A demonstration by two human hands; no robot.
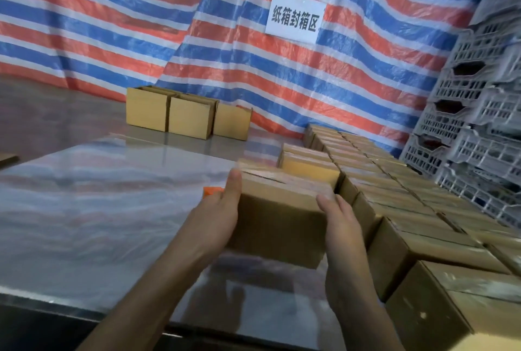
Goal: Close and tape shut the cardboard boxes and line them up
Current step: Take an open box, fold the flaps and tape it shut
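I hold a closed brown cardboard box [279, 223] between both hands, lifted slightly above the shiny table [112, 209]. My left hand [222, 209] grips its left side, thumb up along the edge. My right hand [342, 223] grips its right side. Just right of it, several closed boxes [408, 198] stand in long rows running from far to near. Behind the held box stands another box [310, 166] at the head of a row. An orange object [212, 190] peeks out behind my left hand.
Three more cardboard boxes [189, 116] stand at the table's far side against a striped red, white and blue tarp [141, 26] with a white sign [294, 17]. Grey plastic crates [479, 113] are stacked at the right.
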